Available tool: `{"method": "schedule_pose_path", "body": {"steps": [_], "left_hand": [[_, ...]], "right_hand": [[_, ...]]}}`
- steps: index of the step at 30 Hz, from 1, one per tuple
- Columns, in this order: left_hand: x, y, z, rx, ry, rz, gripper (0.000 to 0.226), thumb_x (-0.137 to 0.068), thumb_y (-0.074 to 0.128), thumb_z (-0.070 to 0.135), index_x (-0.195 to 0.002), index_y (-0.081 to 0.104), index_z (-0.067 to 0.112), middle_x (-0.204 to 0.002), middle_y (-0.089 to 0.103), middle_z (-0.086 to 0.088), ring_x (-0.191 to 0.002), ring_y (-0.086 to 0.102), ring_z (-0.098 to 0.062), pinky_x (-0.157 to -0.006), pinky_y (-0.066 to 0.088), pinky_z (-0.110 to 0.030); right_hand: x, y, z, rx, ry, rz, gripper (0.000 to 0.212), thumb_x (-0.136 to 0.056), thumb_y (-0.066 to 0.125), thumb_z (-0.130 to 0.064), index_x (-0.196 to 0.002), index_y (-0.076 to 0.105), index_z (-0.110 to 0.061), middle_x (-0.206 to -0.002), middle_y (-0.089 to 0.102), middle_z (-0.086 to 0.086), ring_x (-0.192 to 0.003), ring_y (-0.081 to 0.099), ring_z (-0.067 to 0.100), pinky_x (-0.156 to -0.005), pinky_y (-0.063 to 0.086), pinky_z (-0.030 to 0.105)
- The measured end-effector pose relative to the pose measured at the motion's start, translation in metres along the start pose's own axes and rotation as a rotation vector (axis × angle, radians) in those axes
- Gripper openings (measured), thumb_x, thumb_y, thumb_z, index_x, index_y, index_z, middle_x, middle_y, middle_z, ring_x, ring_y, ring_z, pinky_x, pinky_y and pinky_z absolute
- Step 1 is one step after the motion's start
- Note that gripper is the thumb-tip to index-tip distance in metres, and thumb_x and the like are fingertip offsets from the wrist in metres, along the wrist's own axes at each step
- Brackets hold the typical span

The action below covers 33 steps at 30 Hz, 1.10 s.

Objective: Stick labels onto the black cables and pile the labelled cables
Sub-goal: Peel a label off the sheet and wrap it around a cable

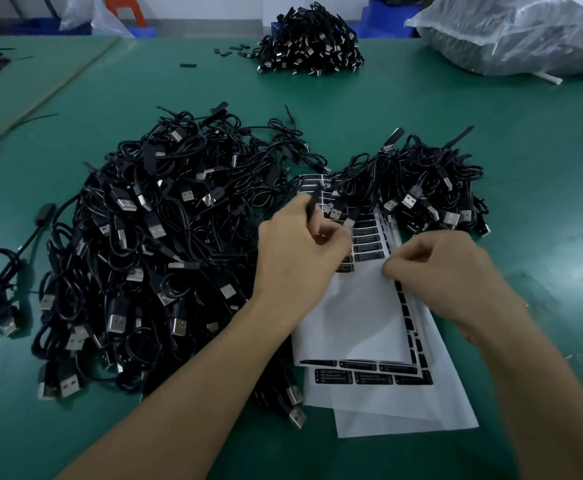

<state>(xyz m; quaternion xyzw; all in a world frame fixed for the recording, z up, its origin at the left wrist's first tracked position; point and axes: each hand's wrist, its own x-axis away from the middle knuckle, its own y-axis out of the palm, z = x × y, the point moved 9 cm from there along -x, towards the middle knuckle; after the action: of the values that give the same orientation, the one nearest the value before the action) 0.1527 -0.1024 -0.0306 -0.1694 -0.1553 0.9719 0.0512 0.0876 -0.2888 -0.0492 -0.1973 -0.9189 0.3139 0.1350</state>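
Observation:
A big heap of black USB cables [151, 244] lies on the left of the green table. A smaller pile of black cables [421, 188] sits at centre right, one of them showing a label. White label sheets [359, 323] with black labels lie between the two, partly under the smaller pile. My left hand [297, 251] grips a slim black cable part [312, 206] above the sheets. My right hand [435, 268] has its fingers curled, pinching at the sheet near its right column of labels; what sits between the fingertips is too small to tell.
A third pile of black cables [311, 43] stands at the far centre, with loose black bits [231, 50] beside it. A large clear plastic bag [525, 32] fills the far right corner. A table seam [40, 95] runs diagonally at left.

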Motion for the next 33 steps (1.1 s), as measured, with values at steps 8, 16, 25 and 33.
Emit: {"method": "schedule_pose_path", "body": {"steps": [8, 16, 25, 33], "left_hand": [[-0.003, -0.006, -0.008, 0.09, -0.074, 0.052, 0.047, -0.072, 0.075, 0.012, -0.068, 0.03, 0.021, -0.067, 0.072, -0.005, -0.059, 0.068, -0.013, -0.064, 0.06, -0.046], [-0.003, -0.003, -0.004, 0.007, -0.05, 0.046, 0.051, -0.07, 0.079, 0.022, -0.066, 0.028, 0.021, -0.067, 0.067, -0.016, -0.058, 0.057, -0.024, -0.06, 0.047, -0.04], [-0.002, -0.001, -0.002, 0.032, -0.033, 0.025, 0.048, -0.071, 0.076, 0.023, -0.065, 0.028, 0.022, -0.054, 0.057, -0.007, -0.05, 0.041, -0.01, -0.053, 0.044, -0.033], [-0.003, -0.005, -0.008, 0.194, -0.141, 0.024, 0.039, -0.074, 0.069, 0.021, -0.065, 0.031, 0.024, -0.064, 0.052, -0.02, -0.077, 0.066, -0.047, -0.062, 0.055, -0.06]], "right_hand": [[0.029, 0.002, -0.06, 0.161, -0.457, 0.255, 0.01, -0.079, 0.079, -0.028, -0.078, 0.07, -0.025, -0.067, 0.058, -0.012, -0.06, 0.054, 0.005, -0.053, 0.039, 0.014], [0.033, 0.018, -0.062, 0.159, -0.481, 0.309, 0.015, -0.079, 0.079, -0.031, -0.081, 0.075, -0.016, -0.07, 0.064, -0.002, -0.067, 0.059, 0.018, -0.062, 0.051, 0.038], [0.029, 0.021, -0.057, 0.191, -0.436, 0.303, 0.012, -0.085, 0.072, -0.023, -0.079, 0.074, -0.013, -0.07, 0.066, 0.003, -0.07, 0.06, 0.024, -0.066, 0.049, 0.04], [0.015, 0.014, -0.04, -0.315, -0.277, 0.138, 0.021, -0.085, 0.075, -0.014, -0.069, 0.072, -0.026, -0.055, 0.063, -0.009, -0.048, 0.049, 0.002, -0.049, 0.039, 0.015]]}}
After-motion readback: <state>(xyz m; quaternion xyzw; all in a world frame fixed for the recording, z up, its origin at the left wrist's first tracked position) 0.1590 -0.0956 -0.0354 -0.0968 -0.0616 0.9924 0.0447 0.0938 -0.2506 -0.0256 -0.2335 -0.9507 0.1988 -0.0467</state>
